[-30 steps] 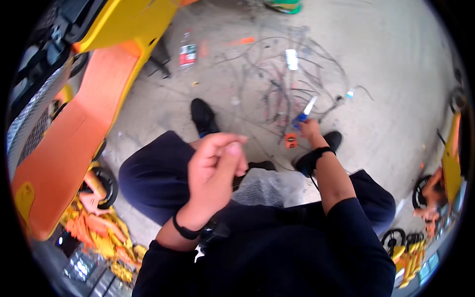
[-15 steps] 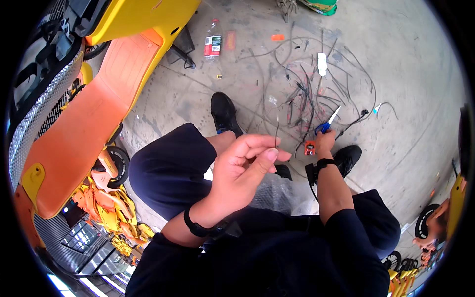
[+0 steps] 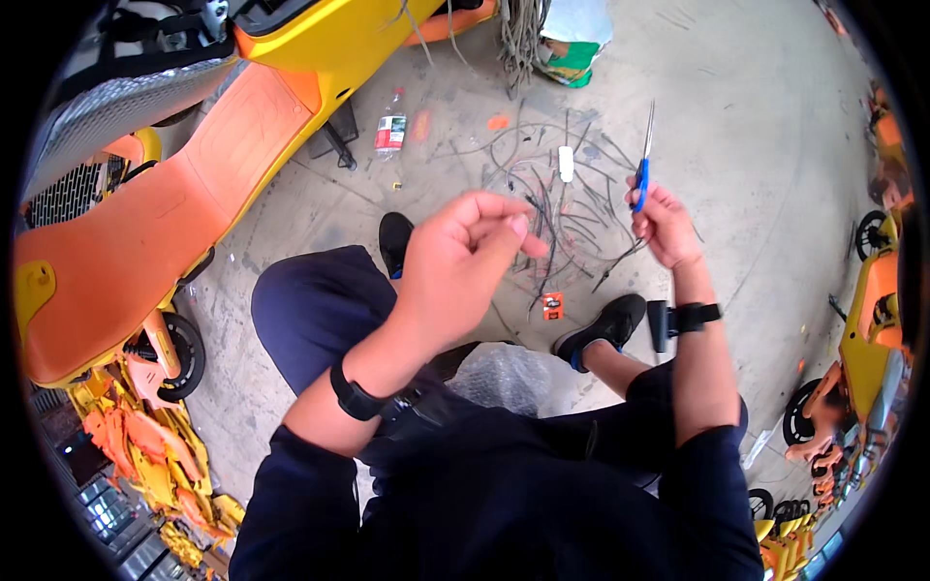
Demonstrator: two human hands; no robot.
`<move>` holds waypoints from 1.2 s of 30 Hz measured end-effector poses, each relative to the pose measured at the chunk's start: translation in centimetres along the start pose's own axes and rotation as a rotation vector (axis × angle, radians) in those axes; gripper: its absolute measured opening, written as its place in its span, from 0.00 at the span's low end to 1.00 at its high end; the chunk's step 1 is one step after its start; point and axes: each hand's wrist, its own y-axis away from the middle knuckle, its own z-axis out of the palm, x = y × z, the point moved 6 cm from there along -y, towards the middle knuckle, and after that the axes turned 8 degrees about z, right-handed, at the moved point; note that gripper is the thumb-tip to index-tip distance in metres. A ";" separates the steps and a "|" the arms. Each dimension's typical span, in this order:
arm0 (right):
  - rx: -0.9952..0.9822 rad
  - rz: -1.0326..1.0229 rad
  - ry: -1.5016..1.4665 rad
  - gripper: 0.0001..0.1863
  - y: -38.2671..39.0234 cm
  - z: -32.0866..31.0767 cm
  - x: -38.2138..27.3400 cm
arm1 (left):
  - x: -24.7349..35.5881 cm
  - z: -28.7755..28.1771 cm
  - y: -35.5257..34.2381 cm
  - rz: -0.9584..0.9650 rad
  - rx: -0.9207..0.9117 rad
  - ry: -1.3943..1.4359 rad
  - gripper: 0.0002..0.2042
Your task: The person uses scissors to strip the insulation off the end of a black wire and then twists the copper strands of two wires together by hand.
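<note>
Scissors with blue handles (image 3: 642, 179) are in my right hand (image 3: 666, 225), blades upward. A dark cable (image 3: 612, 266) hangs beside its lower fingers; whether they grip it I cannot tell. My left hand (image 3: 457, 257) is raised nearer to me, thumb and fingers drawn together in a pinch. A small dark bit shows at its fingertips, too fine to name. Beyond the hands, a loose tangle of dark and reddish wires (image 3: 552, 208) lies on the concrete floor. A white object (image 3: 566, 164) rests among them, and a small orange-red packet (image 3: 552, 306) lies by my shoe.
A yellow and orange vehicle body (image 3: 223, 145) fills the left. A red-labelled plastic bottle (image 3: 390, 131) is on the floor near it. At the back are a hanging bundle of grey cords (image 3: 521, 44) and a green-white bag (image 3: 572, 48). Bubble wrap (image 3: 509, 378) lies between my legs.
My right hand has lifted the scissors off the floor, and their blades now point upward. The thin wire plainly seen in my left fingers before is hard to make out. My view has shifted.
</note>
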 end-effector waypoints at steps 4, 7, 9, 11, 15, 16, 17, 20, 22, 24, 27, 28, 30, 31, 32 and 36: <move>-0.100 -0.181 0.260 0.25 8.4 8.1 -9.1 | 2.9 -1.3 -0.4 0.165 0.067 0.014 0.07; -0.143 -0.250 0.504 0.31 14.3 10.4 -10.3 | 4.3 -1.1 -0.7 0.218 0.095 0.008 0.07; -0.093 -0.286 0.573 0.28 16.6 11.1 -8.9 | 4.8 -0.6 -0.5 0.261 0.102 0.042 0.06; -0.013 -0.300 0.552 0.25 17.1 12.6 -6.1 | 4.0 -0.1 -0.4 0.248 0.137 0.032 0.06; 0.020 -0.222 0.744 0.18 15.9 15.4 -4.1 | 3.2 0.4 0.3 0.286 0.135 0.008 0.05; -0.014 -0.162 0.714 0.17 15.7 16.9 -4.1 | 3.1 0.2 0.6 0.284 0.135 -0.024 0.05; -0.041 -0.109 0.684 0.16 15.6 17.7 -4.2 | 3.2 0.4 0.7 0.288 0.127 -0.053 0.05; 0.027 -0.214 0.840 0.16 15.3 17.7 -4.3 | 3.0 1.2 0.9 0.316 0.022 -0.069 0.05; 0.056 -0.244 0.850 0.18 15.2 17.8 -4.6 | 3.1 1.6 1.0 0.325 -0.034 -0.124 0.04; 0.137 -0.358 1.002 0.20 15.2 18.3 -5.3 | 3.1 1.9 1.2 0.330 -0.088 -0.179 0.04; 0.192 -0.416 1.050 0.20 15.3 18.5 -5.5 | 3.2 2.1 1.4 0.345 -0.106 -0.195 0.04; 0.212 -0.492 1.102 0.20 15.5 18.7 -5.7 | 3.4 2.1 1.4 0.359 -0.110 -0.215 0.04; 0.222 -0.510 1.125 0.19 15.3 18.6 -5.5 | 3.5 2.0 1.5 0.372 -0.112 -0.238 0.04; 0.233 -0.530 1.151 0.19 15.4 18.6 -5.5 | 3.5 2.0 1.5 0.374 -0.109 -0.253 0.04; 0.230 -0.530 1.152 0.19 15.4 18.5 -5.6 | 3.6 2.0 1.6 0.375 -0.105 -0.267 0.04; 0.229 -0.523 1.182 0.20 15.4 18.5 -5.5 | 3.8 1.9 1.6 0.391 -0.106 -0.317 0.04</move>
